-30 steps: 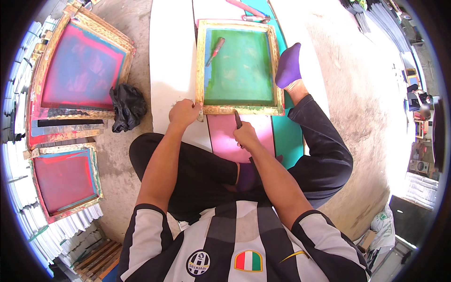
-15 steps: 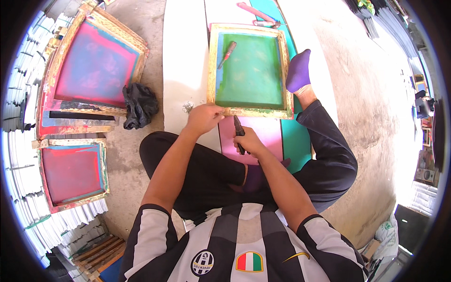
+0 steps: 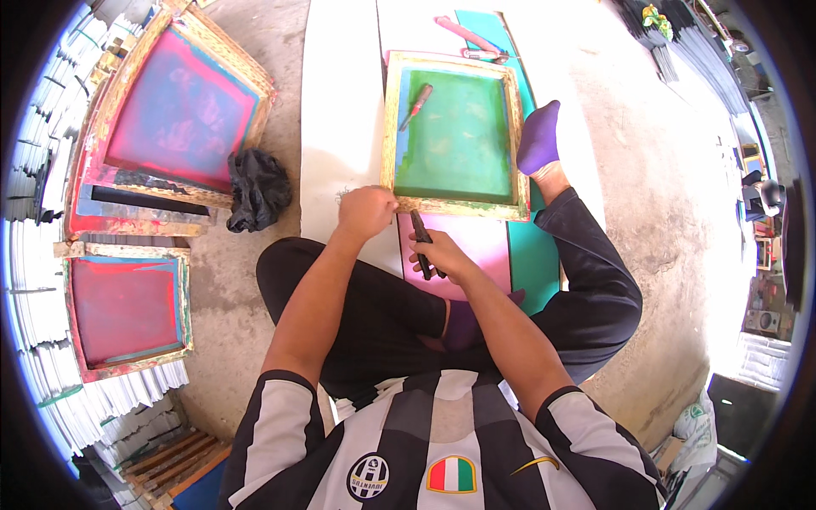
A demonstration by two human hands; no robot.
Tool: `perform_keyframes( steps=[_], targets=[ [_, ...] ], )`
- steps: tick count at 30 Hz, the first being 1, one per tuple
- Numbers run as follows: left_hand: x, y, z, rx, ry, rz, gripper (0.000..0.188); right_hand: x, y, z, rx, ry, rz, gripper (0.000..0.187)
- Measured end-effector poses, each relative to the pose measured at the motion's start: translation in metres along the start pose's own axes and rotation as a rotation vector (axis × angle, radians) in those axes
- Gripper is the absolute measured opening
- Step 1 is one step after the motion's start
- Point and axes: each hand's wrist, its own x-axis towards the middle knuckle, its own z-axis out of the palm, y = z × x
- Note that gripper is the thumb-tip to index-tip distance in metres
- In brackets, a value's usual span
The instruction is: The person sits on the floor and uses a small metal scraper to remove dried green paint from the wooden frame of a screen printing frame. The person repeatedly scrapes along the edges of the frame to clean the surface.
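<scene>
The green-meshed screen frame (image 3: 455, 136) lies flat on a white board (image 3: 340, 119) on the floor, directly ahead of the seated person. The left hand (image 3: 367, 212) is closed on the near left corner of its wooden rim, grip curled tight over the wood. The right hand (image 3: 444, 257) is closed around a dark-handled tool (image 3: 420, 235); the tool tip meets the near rail of the frame, just beside the left hand. A pink sheet (image 3: 476, 246) lies under the right hand, touching the near rail. A small red-handled tool (image 3: 416, 105) rests on the green mesh near the far left corner. A foot in a purple sock (image 3: 539, 138) rests against the right rail of the frame. A pink-handled tool (image 3: 467, 36) lies beyond the far rail. To the left, well apart, a crumpled black cloth (image 3: 255, 189) sits on the concrete floor beside a large pink-meshed frame (image 3: 170, 119); a smaller red-meshed frame (image 3: 126, 310) lies nearer the person.
</scene>
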Motion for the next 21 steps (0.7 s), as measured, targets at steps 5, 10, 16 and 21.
perform_keyframes(
  steps=[5,10,16,21],
  targets=[
    [0.005,-0.03,-0.007,0.111,-0.086,-0.433,0.021,0.013,0.031,-0.02,-0.116,0.299,-0.01,0.039],
    [0.008,-0.029,-0.027,0.078,-0.23,-0.635,0.025,0.013,0.032,-0.034,-0.105,0.388,0.048,0.026],
    [0.009,-0.04,-0.018,0.107,-0.189,-0.693,0.044,0.025,0.034,-0.034,-0.104,0.406,0.057,0.026],
    [0.009,-0.032,-0.025,0.057,-0.238,-0.694,0.048,0.023,0.023,-0.029,-0.198,0.422,0.108,0.028]
  ],
)
